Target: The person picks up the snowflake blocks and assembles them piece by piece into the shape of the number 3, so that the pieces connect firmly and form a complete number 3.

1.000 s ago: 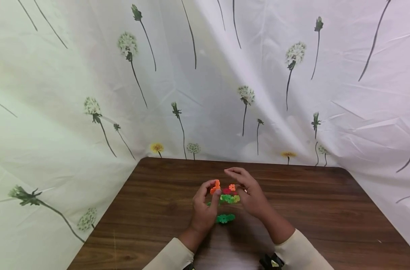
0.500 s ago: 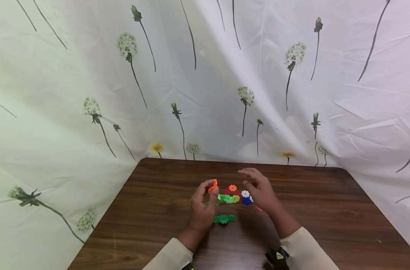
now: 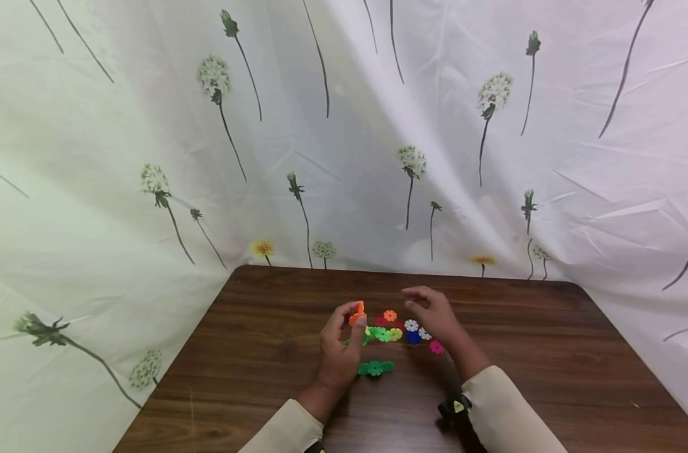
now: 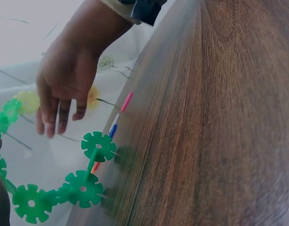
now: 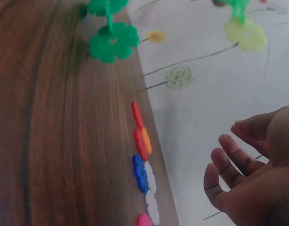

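In the head view, my left hand (image 3: 338,352) pinches an orange flower-shaped disc piece (image 3: 358,314) between thumb and fingers, above the table. Linked to it appears a chain of interlocking discs: a light green disc (image 3: 382,334), a yellow disc (image 3: 395,335) and dark green discs (image 3: 375,368). The left wrist view shows this chain's green discs (image 4: 83,188) curving in the air, though the left palm hides part of it. My right hand (image 3: 441,321) hovers to the right with fingers loosely bent and nothing in them, as the right wrist view also shows (image 5: 262,179).
Loose discs lie on the brown wooden table (image 3: 253,352): an orange disc (image 3: 390,315), a red disc (image 3: 380,321), white discs (image 3: 411,325), a blue disc (image 3: 414,338) and a pink disc (image 3: 436,346). A flower-printed cloth (image 3: 349,157) hangs behind the table.
My right hand has drawn away to the right from the chain, uncovering the white, blue and pink discs. The left hand, still holding the orange piece, has shifted slightly left.
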A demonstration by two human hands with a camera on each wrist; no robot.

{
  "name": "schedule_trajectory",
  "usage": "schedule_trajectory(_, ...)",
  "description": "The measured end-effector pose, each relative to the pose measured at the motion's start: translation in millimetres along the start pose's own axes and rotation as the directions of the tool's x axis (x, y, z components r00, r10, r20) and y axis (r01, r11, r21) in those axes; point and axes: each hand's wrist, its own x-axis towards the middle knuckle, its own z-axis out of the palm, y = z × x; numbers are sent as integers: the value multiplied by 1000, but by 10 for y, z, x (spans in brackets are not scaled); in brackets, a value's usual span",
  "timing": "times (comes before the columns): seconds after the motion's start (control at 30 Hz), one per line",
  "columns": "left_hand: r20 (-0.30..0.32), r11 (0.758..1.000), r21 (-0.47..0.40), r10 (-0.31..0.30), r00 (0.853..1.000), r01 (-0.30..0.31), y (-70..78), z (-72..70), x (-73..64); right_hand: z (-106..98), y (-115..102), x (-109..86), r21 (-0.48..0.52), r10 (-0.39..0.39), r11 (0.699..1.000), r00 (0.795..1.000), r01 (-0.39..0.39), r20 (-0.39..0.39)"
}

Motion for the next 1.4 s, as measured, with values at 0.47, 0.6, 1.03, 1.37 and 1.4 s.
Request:
schedule_trajectory(0.47,17,1000,-1,-24,1000,24,9,-27,11,149,255,272,-79,109,992,989,-101,100)
schedule_trajectory(0.6,25,1000,0,-26,999,26,10,-31,12,217,251,304,-145,144,981,984,-129,103)
schedule_trajectory(1.03,35,1000,-6,-25,999,25,22,-35,14,365,222,389,-293,259,929,962,-224,84)
schedule_trajectory(1.37,41,1000,-4,-23,999,23,21,-41,14,412,264,426,-359,269,904,962,-233,52)
schedule_trajectory(1.4,41,1000,-4,-19,999,20,16,-41,15,414,270,429,-354,271,905,961,-237,50)
